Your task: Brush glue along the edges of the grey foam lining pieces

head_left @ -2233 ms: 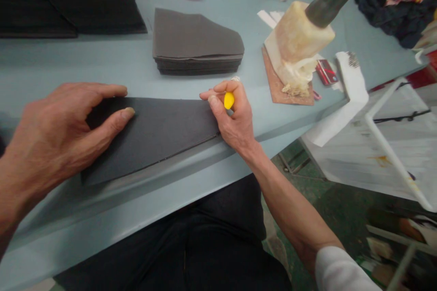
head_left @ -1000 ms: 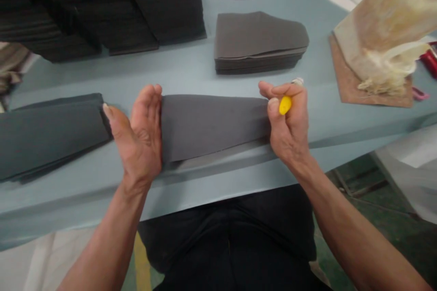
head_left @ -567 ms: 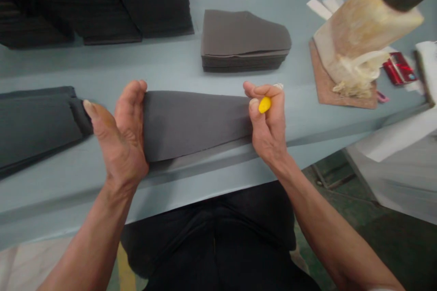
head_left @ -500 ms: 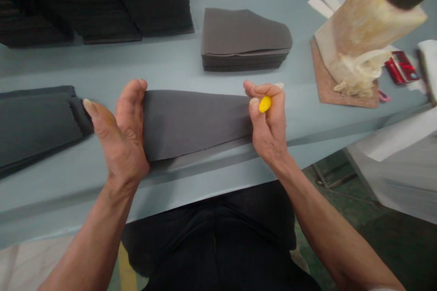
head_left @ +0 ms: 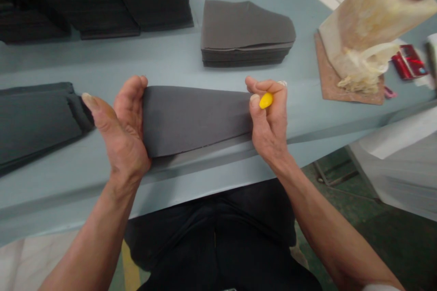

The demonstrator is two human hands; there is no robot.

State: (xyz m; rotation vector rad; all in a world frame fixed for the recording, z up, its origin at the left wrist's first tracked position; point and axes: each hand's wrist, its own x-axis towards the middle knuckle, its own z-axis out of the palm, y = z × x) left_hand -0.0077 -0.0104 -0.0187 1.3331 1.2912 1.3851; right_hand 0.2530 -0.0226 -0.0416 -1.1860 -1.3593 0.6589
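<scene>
Grey panel (head_left: 194,118) lay crosswise on tabletop (head_left: 164,70), tapering rightward. Left hand (head_left: 121,132) open against wide end; right hand (head_left: 269,120) grip clenched yellow chalk (head_left: 266,100).

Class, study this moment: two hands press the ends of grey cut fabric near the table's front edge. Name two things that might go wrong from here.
1. The grey fabric lies close to the table's front edge; a push from the left hand may slide it over.
2. The right hand pinches a small yellow object against the fabric's end, so it might leave a stray mark.
</scene>
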